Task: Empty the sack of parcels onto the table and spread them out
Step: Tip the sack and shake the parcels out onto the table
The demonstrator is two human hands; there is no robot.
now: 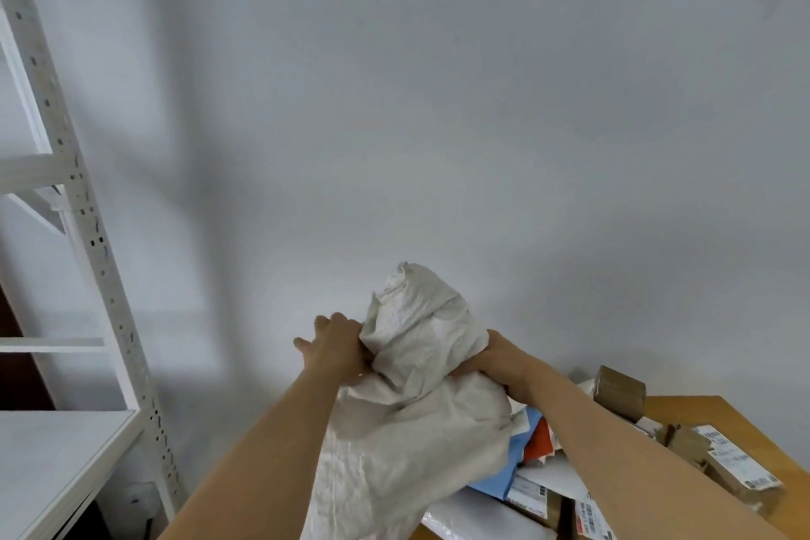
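Both forearms reach up and forward from the bottom of the view, lifting the woven white sack (416, 399) above the near left part of the wooden table (745, 421). The left hand (337, 351) is on the sack's left side near its bunched upper end; its back faces the camera, the fingers are partly spread and reach past the fabric toward the wall (394, 101), and whether the thumb side pinches the cloth I cannot tell. The right hand (495, 360) grips the sack from the right — fingers curled into the gathered fabric, wrist bent.

Parcels (539, 491) lie heaped on the table just below and right of the sack: white and blue mailers, one red-orange, and labelled brown boxes — some toward the far right edge. A white metal shelving rack (74, 241) stands at the left.
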